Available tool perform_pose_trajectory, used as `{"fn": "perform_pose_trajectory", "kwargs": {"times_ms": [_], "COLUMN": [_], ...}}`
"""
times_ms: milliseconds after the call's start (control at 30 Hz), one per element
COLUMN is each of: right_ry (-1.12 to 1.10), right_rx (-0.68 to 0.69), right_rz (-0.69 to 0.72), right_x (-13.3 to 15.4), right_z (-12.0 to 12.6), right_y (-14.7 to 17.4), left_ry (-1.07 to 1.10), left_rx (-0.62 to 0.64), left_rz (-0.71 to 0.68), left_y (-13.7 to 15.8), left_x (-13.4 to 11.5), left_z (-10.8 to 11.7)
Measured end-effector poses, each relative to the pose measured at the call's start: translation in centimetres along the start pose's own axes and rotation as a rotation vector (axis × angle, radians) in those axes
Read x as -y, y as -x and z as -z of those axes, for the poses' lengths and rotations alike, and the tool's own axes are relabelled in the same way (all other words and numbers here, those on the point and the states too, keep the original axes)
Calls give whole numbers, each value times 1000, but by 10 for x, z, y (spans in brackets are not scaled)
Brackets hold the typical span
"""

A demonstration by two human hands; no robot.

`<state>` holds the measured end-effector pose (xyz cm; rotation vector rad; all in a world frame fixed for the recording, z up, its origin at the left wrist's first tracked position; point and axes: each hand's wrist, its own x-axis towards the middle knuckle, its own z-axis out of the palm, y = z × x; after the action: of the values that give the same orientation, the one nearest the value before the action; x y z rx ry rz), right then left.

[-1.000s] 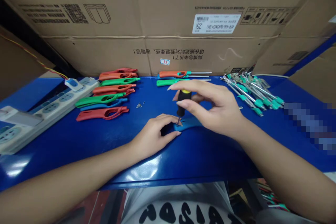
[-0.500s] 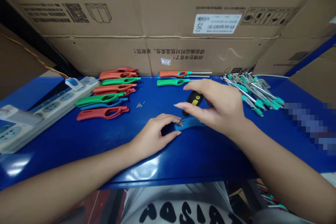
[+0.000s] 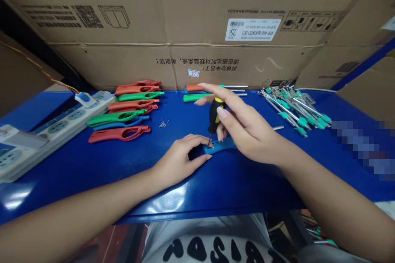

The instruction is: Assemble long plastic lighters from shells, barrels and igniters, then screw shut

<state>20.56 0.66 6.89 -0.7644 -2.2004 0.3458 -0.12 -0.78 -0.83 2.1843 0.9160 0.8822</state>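
A blue lighter [image 3: 222, 145] lies flat on the blue table, its metal tube showing to the right beyond my wrist. My left hand [image 3: 185, 154] pinches the lighter's left end between thumb and fingers and holds it down. In my right hand [image 3: 239, 121] is a black and yellow screwdriver [image 3: 213, 117], nearly upright, its tip on the left end of the lighter's handle. My right palm covers the middle of the lighter. Several small screws [image 3: 163, 123] lie on the table beyond my left hand.
Red, green and blue lighter handles [image 3: 123, 132] are lined up at the left beside a white power strip [image 3: 61, 131]. Lighters with metal tubes [image 3: 197, 98] lie at the back. A pile of metal tubes with green ends [image 3: 290, 109] sits right. A cardboard box [image 3: 173, 16] stands behind.
The screwdriver has gone from tilted to nearly upright, and my right hand has shifted left and turned around its handle. My left hand keeps its place on the lighter.
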Motion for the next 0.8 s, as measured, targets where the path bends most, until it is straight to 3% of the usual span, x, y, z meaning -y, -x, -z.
{"fn": "perform_pose_trajectory", "kwargs": {"times_ms": [67,200,400,567,633,800], "right_ry": [-8,283,9,357,294,-66], "right_rx": [11,-134,62,-126,-88,78], "right_rz": [15,114,82,279,308,93], "right_x": [-1,-4,1,-5,-5,3], "right_z": [2,4,6,6,5,5], "right_y": [0,1,0,3,4,0], "left_ry": [-1,-12,-3,-22,-19,-8], "left_rx": [1,-1,6,-3,-2,11], "left_rz": [-2,-11,2,-19,-13,11], "left_y": [0,0,0,1,1,0], "left_x": [0,0,0,2,1,-1], "left_z": [0,0,0,0,0,1]}}
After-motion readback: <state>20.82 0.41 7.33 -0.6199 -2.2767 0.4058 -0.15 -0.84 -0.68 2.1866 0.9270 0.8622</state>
